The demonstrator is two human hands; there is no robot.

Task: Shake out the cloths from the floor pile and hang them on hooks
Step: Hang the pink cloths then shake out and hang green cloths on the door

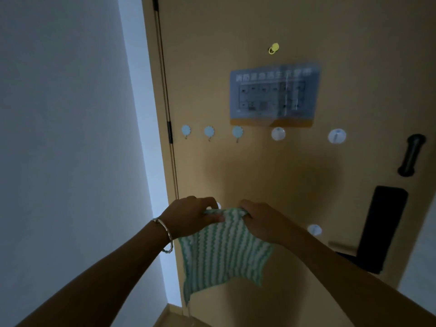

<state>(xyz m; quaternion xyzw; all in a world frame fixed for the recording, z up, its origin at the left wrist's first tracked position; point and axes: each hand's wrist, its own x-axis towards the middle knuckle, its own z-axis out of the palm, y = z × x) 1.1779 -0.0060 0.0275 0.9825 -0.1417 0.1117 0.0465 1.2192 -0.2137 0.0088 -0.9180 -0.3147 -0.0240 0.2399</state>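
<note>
The left hand point(191, 215) and right hand point(262, 223) pinch the top edge of a green-striped cloth point(221, 251) before a dim door point(259, 175); 1 hook point(219, 206) sits half-hidden behind the left hand, the posted notice point(274, 95) too blurred to read

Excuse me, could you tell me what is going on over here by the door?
A person is holding a green-and-white striped cloth up in front of the door. The left hand and the right hand both pinch its top edge, close together. The rest of the cloth hangs free and is not on a hook yet. The row of hooks higher on the door has nothing on it.
</note>
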